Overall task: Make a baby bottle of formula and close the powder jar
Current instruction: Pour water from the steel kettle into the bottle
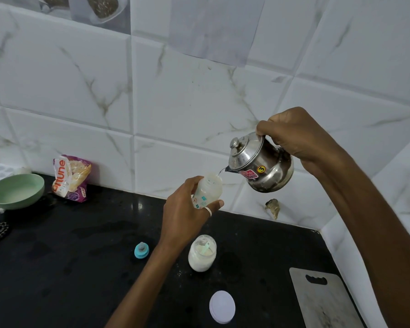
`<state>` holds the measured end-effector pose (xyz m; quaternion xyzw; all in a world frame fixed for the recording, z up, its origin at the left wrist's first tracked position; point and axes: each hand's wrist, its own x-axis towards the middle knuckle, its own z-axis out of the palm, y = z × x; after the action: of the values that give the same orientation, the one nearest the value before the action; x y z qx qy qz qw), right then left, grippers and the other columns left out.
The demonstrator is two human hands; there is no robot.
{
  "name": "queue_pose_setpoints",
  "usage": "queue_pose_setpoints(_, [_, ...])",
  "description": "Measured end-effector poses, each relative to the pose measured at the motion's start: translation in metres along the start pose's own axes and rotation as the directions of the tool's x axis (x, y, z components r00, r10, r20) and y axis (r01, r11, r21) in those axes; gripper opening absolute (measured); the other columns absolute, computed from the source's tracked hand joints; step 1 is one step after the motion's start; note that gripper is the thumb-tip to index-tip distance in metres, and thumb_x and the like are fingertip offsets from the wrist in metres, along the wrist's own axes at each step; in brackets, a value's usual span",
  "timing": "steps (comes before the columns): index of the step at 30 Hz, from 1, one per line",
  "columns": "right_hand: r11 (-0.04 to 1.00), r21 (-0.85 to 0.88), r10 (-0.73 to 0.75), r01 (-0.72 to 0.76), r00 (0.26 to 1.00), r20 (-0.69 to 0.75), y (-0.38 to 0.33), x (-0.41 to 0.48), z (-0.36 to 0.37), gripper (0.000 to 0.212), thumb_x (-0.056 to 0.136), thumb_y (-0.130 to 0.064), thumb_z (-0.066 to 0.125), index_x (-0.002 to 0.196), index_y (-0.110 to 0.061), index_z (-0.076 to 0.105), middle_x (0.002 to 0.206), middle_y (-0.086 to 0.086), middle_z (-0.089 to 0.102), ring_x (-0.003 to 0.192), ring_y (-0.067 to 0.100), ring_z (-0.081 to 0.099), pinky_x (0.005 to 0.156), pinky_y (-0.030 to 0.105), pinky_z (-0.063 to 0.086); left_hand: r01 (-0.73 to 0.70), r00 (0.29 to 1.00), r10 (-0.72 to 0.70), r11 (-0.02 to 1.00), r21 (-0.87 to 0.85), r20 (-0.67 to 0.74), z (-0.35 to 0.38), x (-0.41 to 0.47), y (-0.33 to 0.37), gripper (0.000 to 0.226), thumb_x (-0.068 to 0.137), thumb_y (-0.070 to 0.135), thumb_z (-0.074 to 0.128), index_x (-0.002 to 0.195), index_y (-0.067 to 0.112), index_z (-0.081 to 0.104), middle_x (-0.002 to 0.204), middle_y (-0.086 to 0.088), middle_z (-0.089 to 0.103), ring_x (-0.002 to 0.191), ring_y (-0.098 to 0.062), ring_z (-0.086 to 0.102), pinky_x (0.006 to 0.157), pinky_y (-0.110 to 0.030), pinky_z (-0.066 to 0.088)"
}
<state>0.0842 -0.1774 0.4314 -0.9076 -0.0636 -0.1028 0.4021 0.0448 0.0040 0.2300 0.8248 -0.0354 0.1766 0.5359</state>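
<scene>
Presently, item one: baby bottle [207, 189], small translucent plastic with printed flowers, uncapped, held above the desk [81, 256] in the left hand [187, 214], whose grip was closed round the lower body. Judged light, stiff, likely slick if wet; best taken at mid-body.

Item two: steel kettle [262, 165], tilted, the right hand [298, 136] clasping its handle, a thin stream reaching the bottle mouth; probably the heavier piece.

Item three: powder jar [202, 253], glass, open, scoop inside, standing on the desk; its white lid [222, 307] nearby, teal teat ring [141, 250] to the left.
</scene>
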Motion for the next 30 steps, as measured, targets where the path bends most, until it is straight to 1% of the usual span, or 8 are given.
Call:
queue_pose_setpoints(6, [1.000, -0.005, 0.012, -0.012, 1.000, 0.007, -0.0011, 0.0011, 0.0013, 0.042, 0.076, -0.020, 0.069, 0.054, -0.017, 0.034, 0.051, -0.005, 0.022, 0.057, 0.018, 0.022, 0.059, 0.035, 0.021, -0.003, 1.000, 0.003, 1.000, -0.005, -0.006, -0.0007, -0.0004, -0.0005, 0.065, 0.077, 0.046, 0.088, 0.132, 0.027, 0.059, 0.114, 0.021, 0.059, 0.107, -0.005, 0.058, 0.073, -0.004, 0.041])
queue_pose_setpoints(10, [1.000, -0.010, 0.011, -0.011, 1.000, 0.009, -0.0018, 0.0015, 0.0019, 0.038, 0.077, -0.020, 0.069, 0.055, -0.014, 0.038, 0.051, -0.005, 0.022, 0.057, 0.017, 0.022, 0.059, 0.034, 0.021, 0.000, 1.000, 0.000, 1.000, -0.011, -0.005, -0.0004, -0.0002, -0.0010, 0.065, 0.077, 0.045, 0.088, 0.133, 0.027, 0.059, 0.115, 0.021, 0.059, 0.108, -0.005, 0.058, 0.074, -0.004, 0.041])
queue_pose_setpoints(12, [1.000, -0.013, 0.009, -0.009, 1.000, 0.012, -0.0028, 0.0018, 0.0019, 0.044, 0.077, -0.020, 0.069, 0.053, -0.018, 0.033, 0.050, -0.006, 0.021, 0.057, 0.018, 0.021, 0.059, 0.034, 0.020, -0.005, 1.000, 0.005, 1.000, -0.017, -0.007, -0.0003, 0.0000, -0.0015, 0.065, 0.077, 0.045, 0.088, 0.132, 0.027, 0.059, 0.115, 0.020, 0.060, 0.108, -0.006, 0.059, 0.076, -0.006, 0.043])
queue_pose_setpoints(15, [1.000, -0.022, 0.012, -0.012, 1.000, 0.013, -0.0046, 0.0019, 0.0017, 0.045, 0.078, -0.020, 0.069, 0.053, -0.019, 0.031, 0.049, -0.006, 0.020, 0.055, 0.016, 0.021, 0.058, 0.034, 0.020, -0.005, 1.000, 0.005, 1.000, -0.022, -0.010, -0.0001, 0.0005, -0.0019, 0.064, 0.077, 0.046, 0.088, 0.131, 0.027, 0.060, 0.117, 0.017, 0.064, 0.108, -0.008, 0.061, 0.079, -0.011, 0.048])
queue_pose_setpoints(20, [0.999, -0.033, 0.009, -0.008, 1.000, 0.011, -0.0063, 0.0021, 0.0013, 0.044, 0.077, -0.020, 0.068, 0.054, -0.019, 0.031, 0.051, -0.006, 0.020, 0.058, 0.017, 0.020, 0.059, 0.035, 0.020, -0.013, 1.000, 0.012, 1.000, -0.019, -0.013, 0.0002, 0.0014, -0.0007, 0.064, 0.077, 0.045, 0.088, 0.132, 0.026, 0.060, 0.116, 0.017, 0.063, 0.108, -0.007, 0.060, 0.075, -0.004, 0.043])
queue_pose_setpoints(25, [0.999, -0.045, 0.012, -0.012, 1.000, 0.010, -0.0076, 0.0029, 0.0018, 0.046, 0.078, -0.022, 0.069, 0.053, -0.019, 0.031, 0.052, -0.005, 0.021, 0.057, 0.017, 0.021, 0.059, 0.035, 0.020, -0.016, 1.000, 0.016, 1.000, -0.016, -0.015, 0.0001, 0.0019, -0.0020, 0.064, 0.077, 0.046, 0.089, 0.131, 0.027, 0.060, 0.113, 0.021, 0.060, 0.107, -0.007, 0.059, 0.077, -0.007, 0.044])
queue_pose_setpoints(30, [0.998, -0.056, 0.011, -0.011, 1.000, 0.016, -0.0089, 0.0032, 0.0019, 0.045, 0.078, -0.022, 0.069, 0.053, -0.020, 0.031, 0.051, -0.006, 0.021, 0.054, 0.016, 0.020, 0.058, 0.034, 0.020, -0.021, 1.000, 0.021, 1.000, -0.015, -0.015, 0.0007, 0.0026, -0.0029, 0.065, 0.076, 0.046, 0.089, 0.131, 0.027, 0.060, 0.114, 0.021, 0.060, 0.107, -0.006, 0.059, 0.077, -0.006, 0.044])
